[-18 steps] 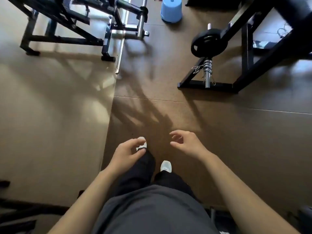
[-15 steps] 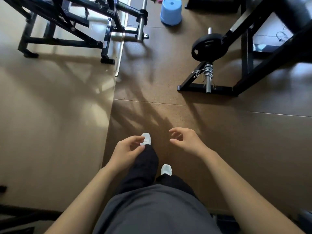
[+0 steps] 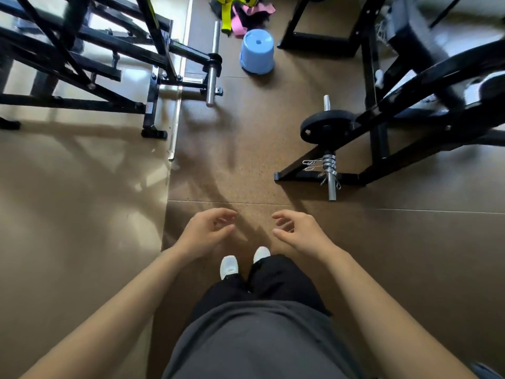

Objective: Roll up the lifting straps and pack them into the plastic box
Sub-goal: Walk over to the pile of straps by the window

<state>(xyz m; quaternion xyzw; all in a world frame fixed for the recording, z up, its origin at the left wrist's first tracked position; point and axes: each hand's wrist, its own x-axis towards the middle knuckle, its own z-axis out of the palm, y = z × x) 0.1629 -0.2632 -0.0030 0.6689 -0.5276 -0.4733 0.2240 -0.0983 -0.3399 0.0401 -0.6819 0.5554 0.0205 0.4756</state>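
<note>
I see the lifting straps (image 3: 235, 15) as a yellow, pink and black heap on the floor at the top centre of the frame, just above a pale blue plastic stool (image 3: 257, 51). My left hand (image 3: 207, 233) and right hand (image 3: 297, 235) hover low in the middle, apart from each other, fingers loosely curled and holding nothing. Just below them are white shoes (image 3: 229, 266). The floor is a brown speckled mat (image 3: 246, 160) with a seam crossing it just above the hands. Its left edge meets glossy tan flooring (image 3: 68, 214). A black rack (image 3: 82, 64) fills the upper left. Another black frame (image 3: 396, 132), carrying a weight plate (image 3: 326, 125), fills the right. Between them an open lane of mat runs up to the stool.
</note>
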